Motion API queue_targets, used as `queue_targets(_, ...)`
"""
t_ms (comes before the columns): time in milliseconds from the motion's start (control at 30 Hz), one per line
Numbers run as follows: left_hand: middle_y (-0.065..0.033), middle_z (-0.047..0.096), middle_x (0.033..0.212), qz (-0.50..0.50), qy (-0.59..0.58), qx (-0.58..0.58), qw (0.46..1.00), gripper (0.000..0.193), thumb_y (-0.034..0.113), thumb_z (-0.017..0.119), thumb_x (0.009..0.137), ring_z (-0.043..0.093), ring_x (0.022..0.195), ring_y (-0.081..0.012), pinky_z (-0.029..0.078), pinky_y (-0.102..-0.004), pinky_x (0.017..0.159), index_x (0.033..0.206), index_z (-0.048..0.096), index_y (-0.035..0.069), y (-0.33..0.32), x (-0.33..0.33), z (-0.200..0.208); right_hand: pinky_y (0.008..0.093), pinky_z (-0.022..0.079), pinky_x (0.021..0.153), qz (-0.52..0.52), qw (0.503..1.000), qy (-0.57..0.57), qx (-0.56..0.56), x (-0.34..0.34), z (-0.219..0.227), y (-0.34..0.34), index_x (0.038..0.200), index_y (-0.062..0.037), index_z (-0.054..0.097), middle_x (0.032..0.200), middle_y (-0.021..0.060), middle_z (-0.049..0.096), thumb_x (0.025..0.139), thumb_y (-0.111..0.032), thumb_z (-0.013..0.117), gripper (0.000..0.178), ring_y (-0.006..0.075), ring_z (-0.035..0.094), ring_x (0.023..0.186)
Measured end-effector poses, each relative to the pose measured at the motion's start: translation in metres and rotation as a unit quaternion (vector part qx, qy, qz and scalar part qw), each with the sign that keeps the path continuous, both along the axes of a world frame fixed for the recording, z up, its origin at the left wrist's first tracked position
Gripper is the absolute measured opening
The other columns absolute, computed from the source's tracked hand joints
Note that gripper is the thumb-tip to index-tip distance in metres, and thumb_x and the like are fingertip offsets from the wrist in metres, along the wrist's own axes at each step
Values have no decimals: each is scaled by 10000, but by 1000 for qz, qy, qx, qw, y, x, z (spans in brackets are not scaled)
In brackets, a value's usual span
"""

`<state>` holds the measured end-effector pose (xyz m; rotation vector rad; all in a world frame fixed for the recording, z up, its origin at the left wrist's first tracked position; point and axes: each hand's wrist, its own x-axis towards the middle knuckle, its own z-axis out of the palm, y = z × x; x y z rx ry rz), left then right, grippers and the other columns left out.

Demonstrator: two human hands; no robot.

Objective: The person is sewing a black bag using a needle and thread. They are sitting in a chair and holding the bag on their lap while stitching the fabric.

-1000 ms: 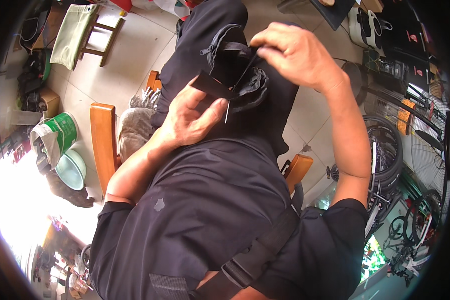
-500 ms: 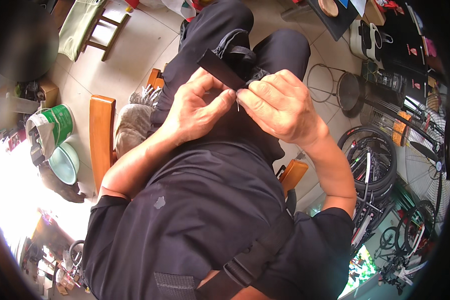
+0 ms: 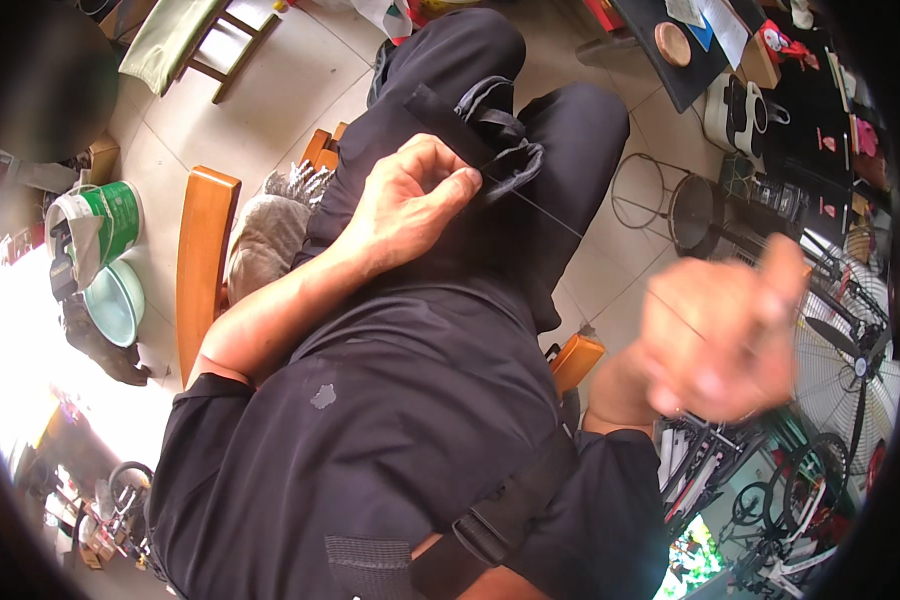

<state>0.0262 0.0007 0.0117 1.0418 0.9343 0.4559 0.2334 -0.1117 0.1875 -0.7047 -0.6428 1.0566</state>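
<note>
Black short-sleeved shirt [image 3: 410, 400], dark trousers [image 3: 582, 130]

Clock directions ran from the middle of the view. There were two hands: one left hand [image 3: 415, 195] near twelve and one right hand [image 3: 720, 340] at three. Around one were one black cloth item [image 3: 515, 168] and one thread [image 3: 550, 213]. There were two wooden chair arms [image 3: 205, 260], at nine and four, one bucket [image 3: 122, 222] past nine, one basin [image 3: 117, 305] at nine, one fan [image 3: 860, 367] at three, and one strap buckle [image 3: 481, 538] at six.

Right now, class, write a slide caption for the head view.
Left hand pinches black cloth above dark trousers; a thread stretches toward the blurred right hand.
</note>
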Motion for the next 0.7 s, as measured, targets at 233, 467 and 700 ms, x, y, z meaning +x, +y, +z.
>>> queue_targets(233,17,708,913,29,-1,-7,1000,185,195,801,1047,632,847,-58,537,-261,779,1055,729,25,-1,1,-16,234,363,356,-7,974,25,227,103,90,-62,1165,176,480,599,20,540,1026,-121,575,342,51,499,423)
queue_targets(467,76,651,886,49,6,14,999,125,160,750,1097,532,778,-12,426,-204,695,1061,710,48,-3,4,-15,290,508,453,-169,938,-98,286,117,126,-89,1135,328,556,773,180,615,937,-180,619,549,242,675,621)
queue_targets(700,16,719,866,43,-1,41,998,170,185,773,1069,627,799,-47,523,-245,735,1096,727,23,-4,1,-26,219,432,461,-234,923,-293,-81,88,56,-31,1041,37,618,734,31,613,959,-99,656,164,81,565,558)
